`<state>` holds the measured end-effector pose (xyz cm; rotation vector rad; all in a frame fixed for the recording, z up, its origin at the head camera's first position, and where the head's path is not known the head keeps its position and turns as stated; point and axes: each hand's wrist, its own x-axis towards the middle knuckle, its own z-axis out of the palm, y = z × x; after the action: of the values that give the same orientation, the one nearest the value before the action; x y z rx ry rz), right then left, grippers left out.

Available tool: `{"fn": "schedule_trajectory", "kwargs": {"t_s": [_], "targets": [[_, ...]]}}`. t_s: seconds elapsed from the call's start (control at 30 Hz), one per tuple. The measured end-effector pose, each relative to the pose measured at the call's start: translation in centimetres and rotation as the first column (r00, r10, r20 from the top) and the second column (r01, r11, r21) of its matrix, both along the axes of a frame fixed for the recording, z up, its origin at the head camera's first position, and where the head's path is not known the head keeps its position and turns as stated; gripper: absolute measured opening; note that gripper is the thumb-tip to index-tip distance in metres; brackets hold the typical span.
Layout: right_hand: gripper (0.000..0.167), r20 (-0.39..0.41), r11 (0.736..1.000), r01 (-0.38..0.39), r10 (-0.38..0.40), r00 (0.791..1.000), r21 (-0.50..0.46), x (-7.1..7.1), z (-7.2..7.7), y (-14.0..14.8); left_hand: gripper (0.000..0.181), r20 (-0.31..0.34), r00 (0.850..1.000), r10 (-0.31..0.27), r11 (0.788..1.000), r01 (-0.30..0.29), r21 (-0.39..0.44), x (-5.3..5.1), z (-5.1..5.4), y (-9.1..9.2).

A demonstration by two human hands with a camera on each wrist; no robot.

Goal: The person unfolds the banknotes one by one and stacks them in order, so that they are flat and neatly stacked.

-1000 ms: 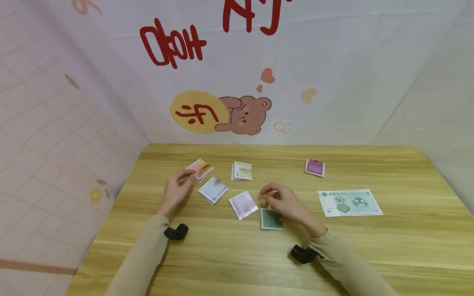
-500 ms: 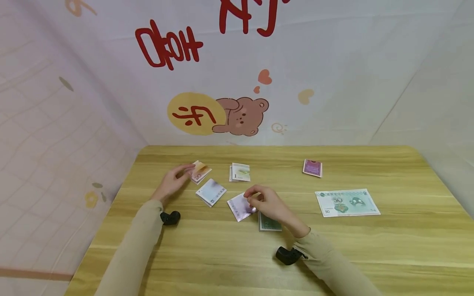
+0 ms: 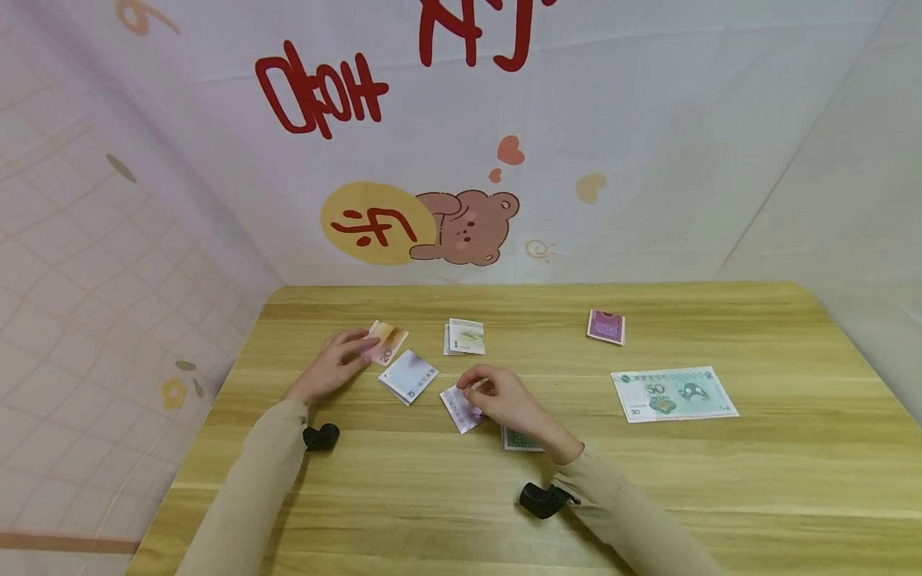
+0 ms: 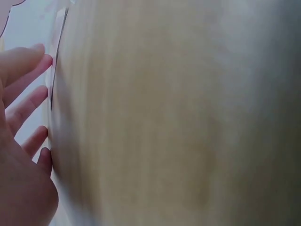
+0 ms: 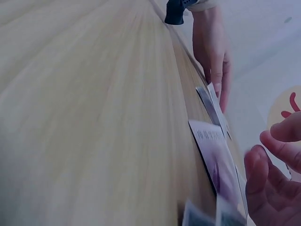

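Observation:
At the left of the table, my left hand (image 3: 334, 367) rests its fingertips on the folded orange note marked 20 (image 3: 387, 339). Its fingers are loosely bent, and in the left wrist view the fingers (image 4: 30, 106) are spread at the note's edge. My right hand (image 3: 504, 400) is over the folded pale purple note (image 3: 458, 408), fingers bent. In the right wrist view that purple note (image 5: 216, 157) lies on the table beside the right hand (image 5: 277, 179), with nothing seen between its fingers. The folded green note (image 3: 520, 440) is partly hidden under the right hand.
A folded blue-white note (image 3: 409, 376) lies between the hands. Farther back are a folded note marked 1 (image 3: 468, 337) and a folded magenta note (image 3: 607, 327). An unfolded note marked 50 (image 3: 675, 394) lies to the right. A printed cloth (image 3: 634, 120) stands behind the table (image 3: 792, 480).
My right hand has moved left from beside the green note to above the purple one. My left hand has shifted slightly, and the orange note under its fingertips has turned a little.

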<state>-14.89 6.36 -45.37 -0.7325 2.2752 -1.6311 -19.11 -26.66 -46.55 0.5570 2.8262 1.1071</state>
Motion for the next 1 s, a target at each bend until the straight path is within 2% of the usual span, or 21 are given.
{"fn": "schedule_trajectory", "kwargs": {"t_s": [0.3,0.5,0.63,0.77,0.87,1.0], "targets": [[0.016,-0.105,0.999,0.039,-0.035,0.994,0.033,-1.8,-0.1,-5.1,0.037,0.04,0.999,0.027,0.999,-0.028,0.016,0.1,-0.2,-0.5],[0.021,-0.187,0.988,0.098,-0.075,0.979,0.118,-3.2,-0.4,-9.6,0.036,0.068,0.998,0.012,0.998,-0.016,0.067,0.5,-0.6,-0.7],[0.02,-0.272,0.965,0.163,-0.103,0.957,0.206,-4.2,-1.0,-11.8,0.035,0.079,0.997,0.013,0.993,-0.022,0.113,0.6,-1.0,-0.7],[0.016,-0.366,0.935,0.242,-0.137,0.92,0.259,-5.1,-1.6,-13.0,0.034,0.104,0.994,0.026,0.986,-0.042,0.159,0.5,-1.0,-0.7],[0.019,-0.368,0.909,0.278,-0.155,0.917,0.31,-5.2,-1.8,-13.3,0.035,0.114,0.993,0.036,0.983,-0.056,0.177,0.3,-0.8,-0.8],[0.025,-0.33,0.89,0.279,-0.159,0.931,0.36,-5.1,-2.0,-13.5,0.037,0.129,0.991,0.047,0.979,-0.072,0.193,0.0,-0.4,-0.8]]}}
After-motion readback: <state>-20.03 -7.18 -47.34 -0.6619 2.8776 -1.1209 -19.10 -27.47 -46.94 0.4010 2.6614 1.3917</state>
